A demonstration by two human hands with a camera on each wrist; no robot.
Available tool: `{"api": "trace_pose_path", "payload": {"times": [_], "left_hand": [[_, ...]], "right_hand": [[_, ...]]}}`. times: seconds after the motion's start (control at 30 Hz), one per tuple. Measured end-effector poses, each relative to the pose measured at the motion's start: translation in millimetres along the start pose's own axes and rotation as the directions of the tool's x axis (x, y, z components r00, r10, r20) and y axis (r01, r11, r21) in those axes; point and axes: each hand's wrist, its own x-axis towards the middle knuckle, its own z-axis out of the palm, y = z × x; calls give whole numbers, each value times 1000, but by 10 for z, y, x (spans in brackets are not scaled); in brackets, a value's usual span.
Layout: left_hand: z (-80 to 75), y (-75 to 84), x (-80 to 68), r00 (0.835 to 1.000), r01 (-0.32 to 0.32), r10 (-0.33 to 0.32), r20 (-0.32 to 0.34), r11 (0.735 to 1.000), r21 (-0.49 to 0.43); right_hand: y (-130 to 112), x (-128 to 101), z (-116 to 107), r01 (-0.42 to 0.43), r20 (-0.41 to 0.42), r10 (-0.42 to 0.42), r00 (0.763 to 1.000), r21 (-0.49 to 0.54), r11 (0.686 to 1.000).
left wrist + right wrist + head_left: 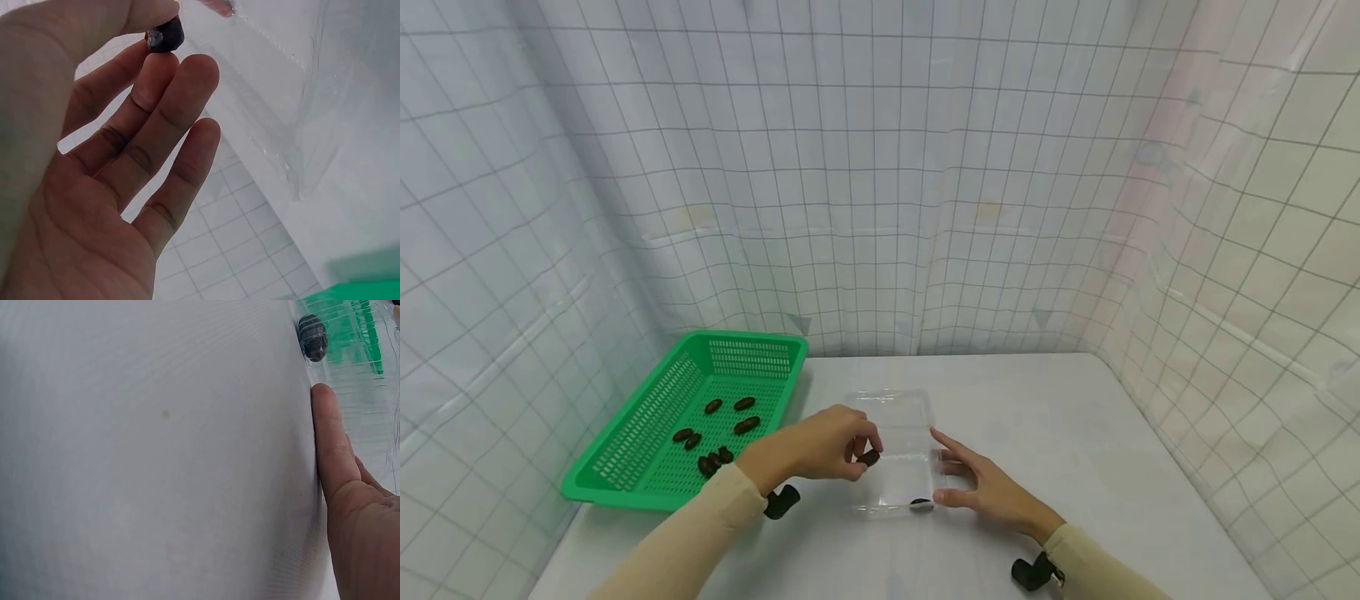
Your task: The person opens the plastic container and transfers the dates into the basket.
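Observation:
My left hand [850, 454] pinches a small dark oval piece [869, 457] between thumb and fingertip, over the left edge of a clear plastic box [897, 450]. The left wrist view shows the same dark piece [165, 35] at my fingertips beside the clear box wall [294, 119]. My right hand [973, 483] lies with straight fingers against the box's right side. One dark piece [921, 504] sits inside the box at its near corner, and the right wrist view shows that piece [312, 337] just beyond my thumb [331, 450].
A green slotted basket [625, 450] at the left holds several more dark pieces [722, 429]. The white table [1045, 417] runs to the right, closed in by gridded white walls [880, 208]. Black wrist camera mounts [1033, 573] sit near both sleeves.

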Motion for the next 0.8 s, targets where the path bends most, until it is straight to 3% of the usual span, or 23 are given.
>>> {"api": "trace_pose_path", "payload": {"times": [0.2,0.43,0.8], "left_hand": [[-102,-29,-155,997,-30,30,-65,1000,11],[-196,-159,-365,992,23,-23,-127,1000,-1],[-286,-329,-657,973,53,-47,-225,998,24]], "right_hand": [[2,-4,-5,8,1,-8,1000,3,1000],[4,-4,-3,2,7,-2,1000,17,1000],[15,-13,5,11,9,-11,1000,23,1000]]}}
